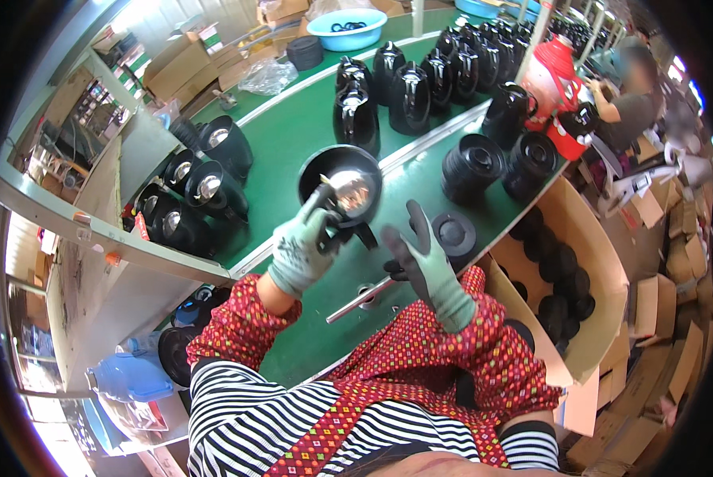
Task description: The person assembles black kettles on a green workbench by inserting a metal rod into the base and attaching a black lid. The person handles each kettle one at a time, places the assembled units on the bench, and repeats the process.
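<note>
My left hand (299,250), in a grey-green glove with dark fingers, grips a black jug (325,163) by its handle side. The jug is tilted so its round mouth and shiny metallic inside show. In a matching glove, my right hand (422,262) hovers to the right with fingers spread and nothing in it. Just beside that hand, a black round lid (455,233) lies on the green worktop (293,354). Below both hands a thin metal rod (356,301) rests near the worktop's near edge.
Upright black jugs (410,95) stand in rows beyond a metal rail. More jugs (213,183) lie at left. Stacked black lids (472,167) sit at right, above a cardboard box (599,302) holding black round parts. A red-and-pink container (551,75) and a co-worker (639,91) are far right.
</note>
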A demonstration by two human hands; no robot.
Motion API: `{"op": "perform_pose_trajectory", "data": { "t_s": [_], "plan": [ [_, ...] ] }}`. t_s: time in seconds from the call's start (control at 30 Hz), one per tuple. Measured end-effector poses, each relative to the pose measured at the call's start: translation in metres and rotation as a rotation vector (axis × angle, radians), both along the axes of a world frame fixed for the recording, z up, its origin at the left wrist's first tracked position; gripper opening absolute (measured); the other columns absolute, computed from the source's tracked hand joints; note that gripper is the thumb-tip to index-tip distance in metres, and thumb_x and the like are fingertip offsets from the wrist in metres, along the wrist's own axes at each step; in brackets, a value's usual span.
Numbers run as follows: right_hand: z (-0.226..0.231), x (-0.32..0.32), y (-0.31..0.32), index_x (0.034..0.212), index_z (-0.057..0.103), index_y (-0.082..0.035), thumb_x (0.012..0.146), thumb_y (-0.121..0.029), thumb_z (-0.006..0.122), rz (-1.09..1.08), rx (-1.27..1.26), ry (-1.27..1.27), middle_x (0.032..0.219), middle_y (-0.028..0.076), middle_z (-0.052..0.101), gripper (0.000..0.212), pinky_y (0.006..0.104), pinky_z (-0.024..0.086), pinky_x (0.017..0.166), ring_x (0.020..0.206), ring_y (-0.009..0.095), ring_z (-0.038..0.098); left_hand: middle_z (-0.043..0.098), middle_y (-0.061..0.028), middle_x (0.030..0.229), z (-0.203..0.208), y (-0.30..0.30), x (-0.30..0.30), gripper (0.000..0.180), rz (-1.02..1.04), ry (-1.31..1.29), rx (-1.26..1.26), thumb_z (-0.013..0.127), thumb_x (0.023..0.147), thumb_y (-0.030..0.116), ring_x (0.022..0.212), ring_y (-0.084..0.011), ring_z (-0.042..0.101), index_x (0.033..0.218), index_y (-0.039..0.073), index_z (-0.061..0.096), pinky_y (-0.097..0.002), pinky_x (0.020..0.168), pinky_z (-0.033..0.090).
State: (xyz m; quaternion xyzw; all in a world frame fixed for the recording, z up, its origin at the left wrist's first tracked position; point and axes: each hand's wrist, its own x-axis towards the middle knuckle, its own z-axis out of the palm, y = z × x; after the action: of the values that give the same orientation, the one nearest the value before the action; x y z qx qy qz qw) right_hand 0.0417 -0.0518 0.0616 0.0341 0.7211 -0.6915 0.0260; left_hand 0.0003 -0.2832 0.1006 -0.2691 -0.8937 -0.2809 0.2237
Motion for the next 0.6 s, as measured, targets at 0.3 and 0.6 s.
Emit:
{"op": "perform_pose_trajectory", "data": {
  "t_s": [0.3,0.6],
  "plan": [
    [0.008,0.068,0.051,0.145,0.056,0.001,0.098,-0.039,0.079,0.076,-0.585,-0.152,0.133,0.009,0.067,0.066,0.0318,0.055,0.1,0.12,0.017,0.065,0.043,-0.0294,0.159,-0.005,0.021,0.078,0.056,-0.321,-0.209,0.669,0.073,0.094,0.004,0.092,-0.0244,0.075,0.145,-0.003,0.049,-0.0312,0.073,0.061],
    [0.035,0.091,0.097,0.154,0.047,0.007,0.081,-0.035,0.091,0.567,-0.605,-0.251,0.148,0.016,0.061,0.096,0.0373,0.043,0.116,0.134,0.022,0.058,0.053,-0.0143,0.157,-0.083,-0.018,0.088,0.069,-0.835,-1.511,0.812,0.061,0.108,0.04,0.133,-0.025,0.06,0.162,0.002,0.039,-0.0412,0.108,0.053]
  ]
}}
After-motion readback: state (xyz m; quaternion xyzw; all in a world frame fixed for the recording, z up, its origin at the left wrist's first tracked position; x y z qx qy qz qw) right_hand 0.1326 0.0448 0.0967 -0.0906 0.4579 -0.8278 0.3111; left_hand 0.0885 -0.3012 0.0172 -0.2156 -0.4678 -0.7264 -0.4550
